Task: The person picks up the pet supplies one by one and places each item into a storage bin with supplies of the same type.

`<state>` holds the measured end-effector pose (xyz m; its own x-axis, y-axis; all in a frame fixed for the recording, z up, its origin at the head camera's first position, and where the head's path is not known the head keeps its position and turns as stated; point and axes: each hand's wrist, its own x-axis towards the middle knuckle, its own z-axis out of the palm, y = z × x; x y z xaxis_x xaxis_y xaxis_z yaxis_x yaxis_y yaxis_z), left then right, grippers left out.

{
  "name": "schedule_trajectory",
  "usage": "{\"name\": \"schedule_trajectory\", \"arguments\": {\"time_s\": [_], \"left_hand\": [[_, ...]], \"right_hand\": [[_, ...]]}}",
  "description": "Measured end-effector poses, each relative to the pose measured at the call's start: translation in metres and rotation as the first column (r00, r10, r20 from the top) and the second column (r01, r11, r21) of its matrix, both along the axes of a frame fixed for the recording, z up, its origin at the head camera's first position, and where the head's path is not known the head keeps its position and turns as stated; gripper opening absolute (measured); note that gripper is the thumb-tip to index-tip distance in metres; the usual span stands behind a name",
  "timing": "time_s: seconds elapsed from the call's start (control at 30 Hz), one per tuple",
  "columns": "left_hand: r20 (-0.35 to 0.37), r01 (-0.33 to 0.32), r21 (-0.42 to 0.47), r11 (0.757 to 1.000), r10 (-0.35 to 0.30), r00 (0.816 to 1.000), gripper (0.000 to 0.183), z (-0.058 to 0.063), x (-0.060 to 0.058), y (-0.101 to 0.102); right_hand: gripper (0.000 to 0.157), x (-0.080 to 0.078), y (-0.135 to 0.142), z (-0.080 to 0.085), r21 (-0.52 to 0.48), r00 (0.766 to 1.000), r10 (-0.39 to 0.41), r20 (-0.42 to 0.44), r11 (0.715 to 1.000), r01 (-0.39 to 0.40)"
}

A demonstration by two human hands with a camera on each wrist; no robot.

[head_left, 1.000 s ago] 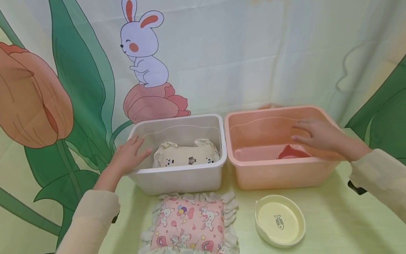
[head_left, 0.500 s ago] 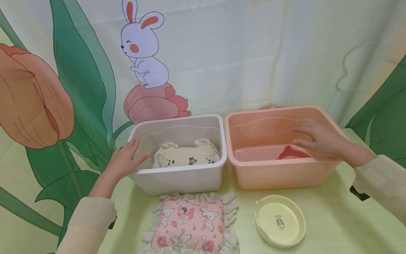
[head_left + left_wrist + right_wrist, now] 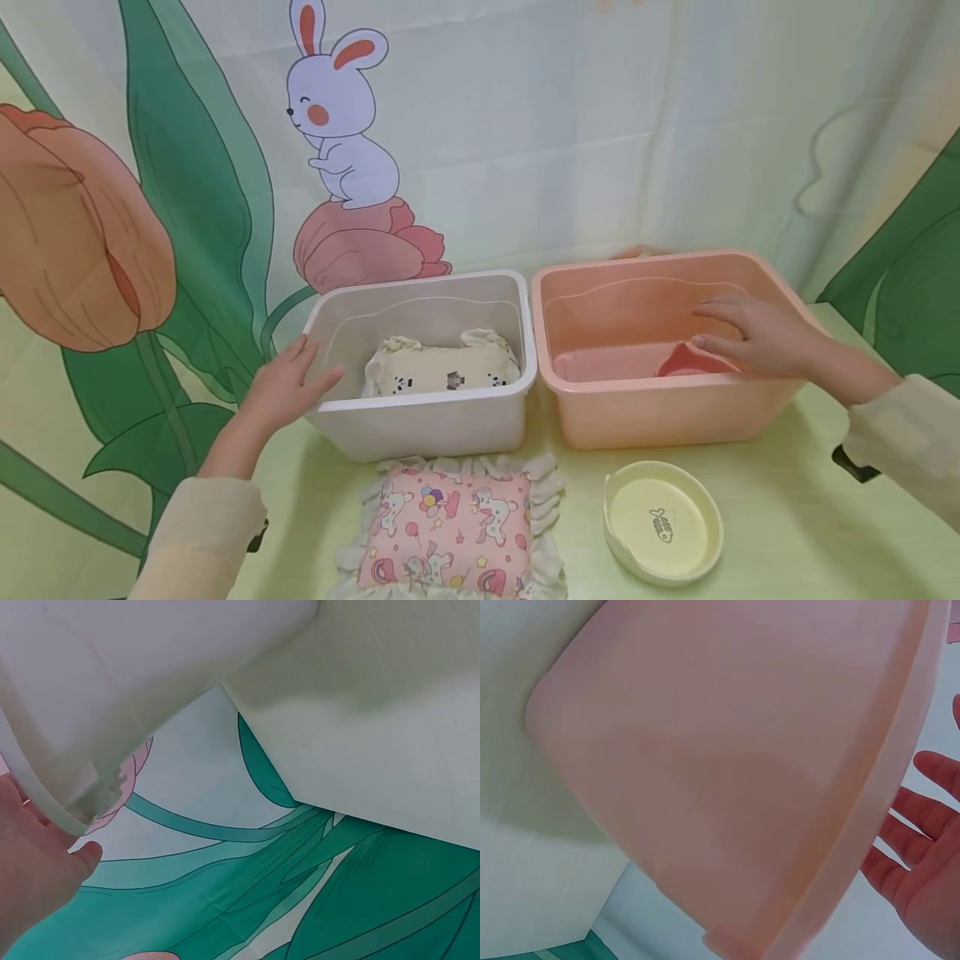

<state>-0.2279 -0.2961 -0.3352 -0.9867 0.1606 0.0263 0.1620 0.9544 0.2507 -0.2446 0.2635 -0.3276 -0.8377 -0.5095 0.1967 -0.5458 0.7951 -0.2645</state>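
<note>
Behind everything we are seeing a printed backdrop. On the table, the pink tub is standing just beside the white tub. A pink cushion is lying before the white tub, a cream cushion inside it. A yellow dish is sitting before the pink tub. Our left hand, thumb apart, is lingering at the white tub's left rim, contact unclear; our right hand, fingers spread, is hovering over the pink tub, near a red object inside.
</note>
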Motion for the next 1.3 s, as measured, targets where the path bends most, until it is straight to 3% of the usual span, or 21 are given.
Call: {"name": "schedule_trajectory", "arguments": {"time_s": [0.43,0.67,1.3], "left_hand": [[0.081,-0.024,0.067,0.997,0.018,0.997,0.083,-0.005,0.004,-0.011],[0.088,-0.031,0.075,0.997,0.024,0.996,0.083,-0.007,0.005,-0.015],[0.088,-0.037,0.078,0.996,0.03,0.996,0.084,-0.009,0.011,-0.025]], "right_hand": [[0.052,0.012,-0.006,0.003,-0.006,0.999,-0.02,0.042,1.0,0.021],[0.048,0.017,-0.009,0.003,-0.04,1.0,0.027,-0.004,0.999,-0.028],[0.045,0.035,-0.018,0.008,-0.072,0.998,0.055,0.032,0.996,-0.053]]}}
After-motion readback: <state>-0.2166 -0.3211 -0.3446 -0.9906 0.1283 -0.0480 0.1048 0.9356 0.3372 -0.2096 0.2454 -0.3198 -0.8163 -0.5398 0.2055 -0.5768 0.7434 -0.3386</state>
